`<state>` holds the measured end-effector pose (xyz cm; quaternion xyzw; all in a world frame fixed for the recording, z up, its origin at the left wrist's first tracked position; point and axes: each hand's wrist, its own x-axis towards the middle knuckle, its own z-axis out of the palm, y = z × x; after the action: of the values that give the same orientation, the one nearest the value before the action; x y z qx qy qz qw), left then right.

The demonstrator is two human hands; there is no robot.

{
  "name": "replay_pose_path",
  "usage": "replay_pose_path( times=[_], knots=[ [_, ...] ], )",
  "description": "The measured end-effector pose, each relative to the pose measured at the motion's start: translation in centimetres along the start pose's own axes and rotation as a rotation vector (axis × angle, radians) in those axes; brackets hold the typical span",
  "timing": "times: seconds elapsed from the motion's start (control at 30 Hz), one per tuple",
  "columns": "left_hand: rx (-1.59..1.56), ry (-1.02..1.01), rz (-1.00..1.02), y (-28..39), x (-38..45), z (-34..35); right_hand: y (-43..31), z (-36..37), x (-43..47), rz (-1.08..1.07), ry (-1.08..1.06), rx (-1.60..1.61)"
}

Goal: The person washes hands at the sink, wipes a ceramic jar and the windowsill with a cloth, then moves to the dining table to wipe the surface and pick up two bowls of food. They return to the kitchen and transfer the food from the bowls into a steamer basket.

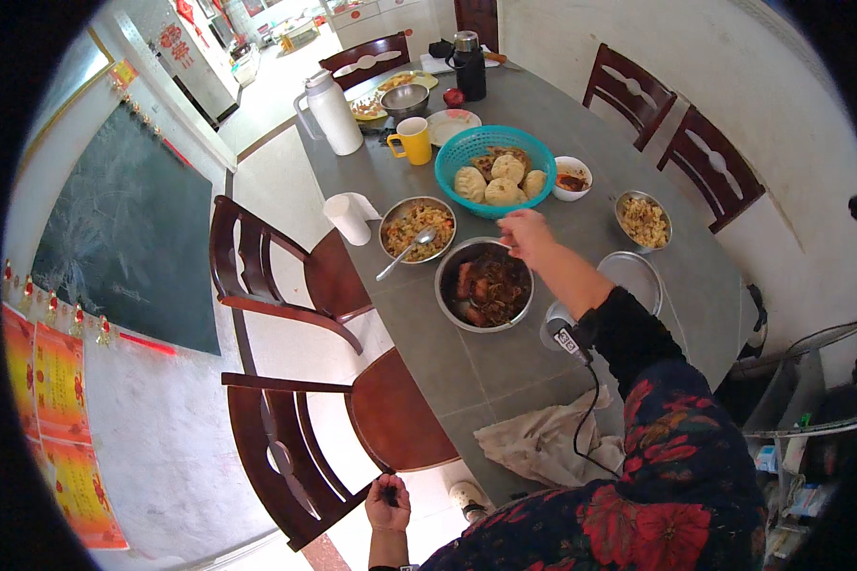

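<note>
My right hand (526, 237) reaches over the upper right rim of a steel bowl (439, 303) of dark braised meat and shredded greens (503, 282). Its fingertips are close together near the teal basket (444, 182) of steamed buns (501, 191); nothing is plainly seen between them. My left hand (388, 499) is low beside a wooden chair, palm up with curled fingers; a dark patch shows in the palm, and whether it is an object or shadow is unclear. Left of the meat bowl, a metal spoon (407, 251) rests in a bowl of mixed food (421, 218).
A paper roll (348, 219), yellow mug (416, 143), white jug (333, 114) and black flask (469, 71) stand on the grey table (471, 385). A sauce bowl (573, 178), another food bowl (643, 221), a round tray (632, 278), a cord and a cloth (543, 442) lie rightward and near. Chairs surround it.
</note>
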<state>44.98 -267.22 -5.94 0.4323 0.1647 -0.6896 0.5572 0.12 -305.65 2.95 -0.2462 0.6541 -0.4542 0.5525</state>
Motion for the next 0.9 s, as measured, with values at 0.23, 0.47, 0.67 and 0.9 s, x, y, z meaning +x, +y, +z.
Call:
replay_pose_path(
  times=[0.23, 0.47, 0.67, 0.9],
  knots=[
    [0.050, 0.037, 0.021, -0.2, -0.4, -0.9, -0.1, 8.0, 1.6, -0.103, -0.143, -0.274],
    [0.004, 0.069, 0.001, -0.4, -1.6, -2.0, 0.0, 10.5, 3.1, 0.063, -0.280, -0.279],
    [0.037, 0.116, 0.049, -0.1, -0.9, -0.1, -1.4, 11.9, 1.2, -0.095, -0.160, -0.175],
    [0.326, 0.001, -0.064, -0.7, -0.3, 7.2, -7.1, 3.1, -6.8, -0.310, -0.311, -0.113]
  ],
)
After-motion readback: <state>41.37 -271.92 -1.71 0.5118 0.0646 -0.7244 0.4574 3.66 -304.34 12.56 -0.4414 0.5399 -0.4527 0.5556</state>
